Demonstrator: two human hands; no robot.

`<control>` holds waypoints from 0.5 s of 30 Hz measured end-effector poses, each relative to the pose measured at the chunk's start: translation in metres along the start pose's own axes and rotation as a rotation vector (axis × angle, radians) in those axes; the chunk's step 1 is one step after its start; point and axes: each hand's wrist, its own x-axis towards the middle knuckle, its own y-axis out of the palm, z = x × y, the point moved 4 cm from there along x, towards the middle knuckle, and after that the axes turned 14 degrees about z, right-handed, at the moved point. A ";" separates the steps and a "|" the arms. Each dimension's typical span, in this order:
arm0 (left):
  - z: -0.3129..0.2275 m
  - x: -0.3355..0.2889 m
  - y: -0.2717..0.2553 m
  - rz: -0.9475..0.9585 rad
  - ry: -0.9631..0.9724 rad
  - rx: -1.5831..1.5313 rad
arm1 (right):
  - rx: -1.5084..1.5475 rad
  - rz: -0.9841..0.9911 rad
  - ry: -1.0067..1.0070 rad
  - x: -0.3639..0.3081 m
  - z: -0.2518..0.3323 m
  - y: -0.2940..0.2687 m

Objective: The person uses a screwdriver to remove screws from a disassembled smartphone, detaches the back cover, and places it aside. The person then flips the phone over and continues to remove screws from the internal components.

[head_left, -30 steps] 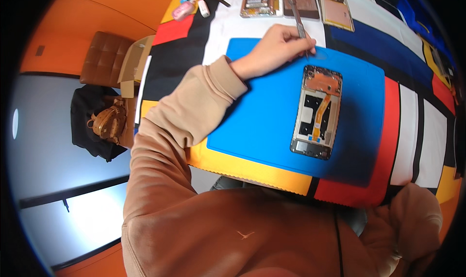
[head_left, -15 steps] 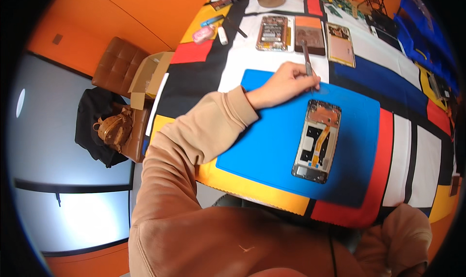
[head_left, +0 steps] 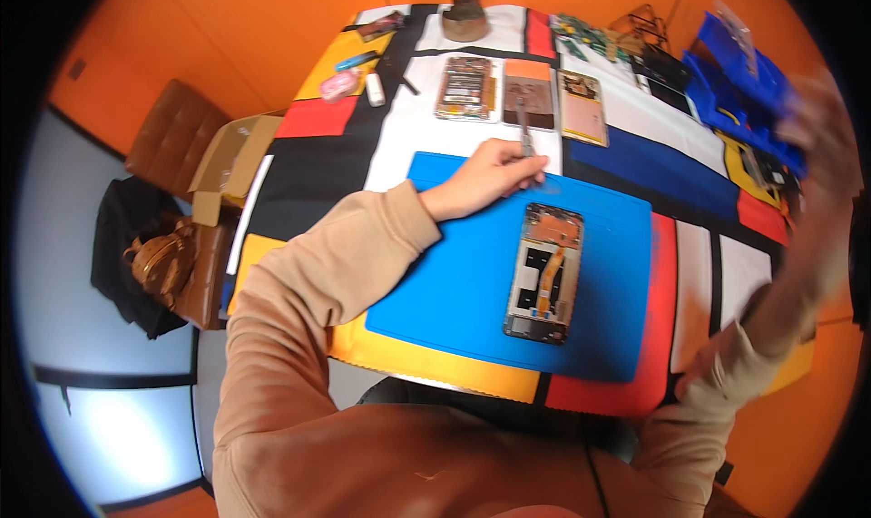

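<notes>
My left hand point(head_left: 494, 173) is closed round a slim grey metal tool point(head_left: 524, 135), whose upper end points away from me; its exact kind cannot be made out. The hand rests at the far edge of a blue mat point(head_left: 454, 273). Nearer me on the mat lies an opened smartphone point(head_left: 544, 273) with its inside up, showing a yellow flex cable and a copper-coloured area. My right hand point(head_left: 821, 123) is raised at the far right, in front of blue bins point(head_left: 726, 73). It is smeared by motion, so its fingers cannot be read.
Beyond the mat lie an opened phone with its battery showing point(head_left: 466, 89), a brown and orange block point(head_left: 529, 101) and another phone part point(head_left: 582, 108). A pink object point(head_left: 339, 85) and a white one point(head_left: 375, 90) sit far left. Green circuit boards point(head_left: 585, 39) are at the back.
My right arm has come up from the lower right and reaches out toward the blue bins. The view has shifted; my left hand keeps the tool at the mat's far edge.
</notes>
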 end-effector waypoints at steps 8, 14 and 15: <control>0.001 0.002 -0.001 -0.002 0.017 -0.069 | 0.368 0.954 0.367 -0.015 -0.014 0.198; 0.000 0.000 -0.002 -0.005 0.018 -0.015 | 0.270 0.940 0.426 -0.010 -0.005 0.207; 0.000 0.000 -0.002 -0.007 0.020 -0.017 | 0.292 0.933 0.436 -0.011 -0.011 0.208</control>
